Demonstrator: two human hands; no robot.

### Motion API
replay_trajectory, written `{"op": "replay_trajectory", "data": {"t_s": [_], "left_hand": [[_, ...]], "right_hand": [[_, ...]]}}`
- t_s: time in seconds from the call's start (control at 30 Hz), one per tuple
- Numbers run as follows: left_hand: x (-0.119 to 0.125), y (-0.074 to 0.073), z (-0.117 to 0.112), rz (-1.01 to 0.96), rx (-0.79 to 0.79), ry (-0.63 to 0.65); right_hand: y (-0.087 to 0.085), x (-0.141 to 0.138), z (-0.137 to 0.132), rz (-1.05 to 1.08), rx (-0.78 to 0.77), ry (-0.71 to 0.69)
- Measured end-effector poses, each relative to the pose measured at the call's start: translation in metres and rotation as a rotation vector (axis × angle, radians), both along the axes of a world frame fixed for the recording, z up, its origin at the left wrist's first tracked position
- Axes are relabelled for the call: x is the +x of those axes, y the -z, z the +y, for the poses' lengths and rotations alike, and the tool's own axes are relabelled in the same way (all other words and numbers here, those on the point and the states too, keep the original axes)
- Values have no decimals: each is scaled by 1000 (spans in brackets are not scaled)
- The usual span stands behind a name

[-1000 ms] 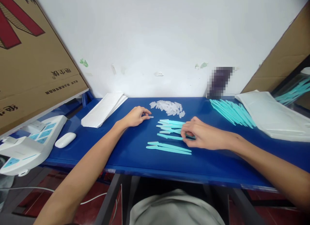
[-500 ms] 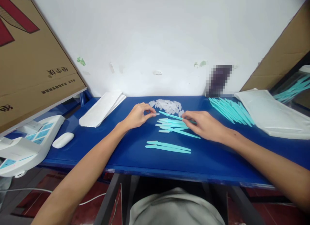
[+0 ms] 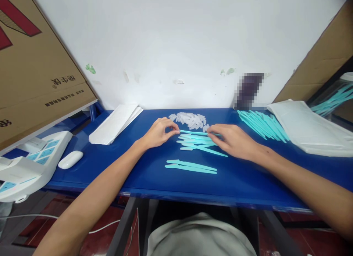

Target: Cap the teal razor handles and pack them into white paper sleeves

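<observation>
My right hand [image 3: 227, 139] pinches one turquoise eyebrow razor [image 3: 193, 132] near its handle, holding it roughly level. At the razor's left end, the fingertips of my left hand [image 3: 162, 132] are closed on a small clear blade cap, now mostly hidden by the fingers. Just beyond lies a heap of clear blade caps [image 3: 190, 120]. Several turquoise razors with capped ends [image 3: 197, 142] are loosely piled right below the held one. Nearer to me, two more razors [image 3: 191, 167] rest side by side.
At the right are a stack of turquoise razors [image 3: 263, 125] and a white plastic bag [image 3: 314, 131]. White paper sleeves [image 3: 114, 124] lie at the left, near a white earbud case [image 3: 71, 160] and a power strip [image 3: 46, 156]. A cardboard box [image 3: 41, 64] leans in from the left.
The left hand has moved slightly right, bringing the cap from just short of the razor to its end. The razor has come level between both hands.
</observation>
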State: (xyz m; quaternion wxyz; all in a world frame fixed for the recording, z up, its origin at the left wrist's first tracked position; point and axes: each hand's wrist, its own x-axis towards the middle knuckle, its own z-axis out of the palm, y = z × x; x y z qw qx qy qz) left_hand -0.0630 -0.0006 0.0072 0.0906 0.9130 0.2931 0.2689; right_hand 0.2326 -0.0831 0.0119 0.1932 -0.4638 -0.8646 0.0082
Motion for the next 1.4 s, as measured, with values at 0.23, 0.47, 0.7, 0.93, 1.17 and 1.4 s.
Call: {"op": "replay_trajectory", "data": {"t_s": [0.23, 0.47, 0.7, 0.93, 1.17, 1.4], "left_hand": [[-1, 1, 0, -5, 2, 11], [16, 4, -11, -27, -16, 75], [16, 11, -11, 45, -67, 81], [5, 20, 15, 108, -40, -105], [1, 23, 28, 359, -134, -186], [-2, 10, 21, 356, 130, -261]], "right_hand": [[-1, 0, -1, -10, 8, 28], [3, -6, -3, 16, 26, -60], [1, -8, -5, -37, 137, -81], [-5, -22, -23, -95, -112, -369], [-3, -26, -24, -80, -215, -389], [-7, -24, -24, -90, -282, -301]]}}
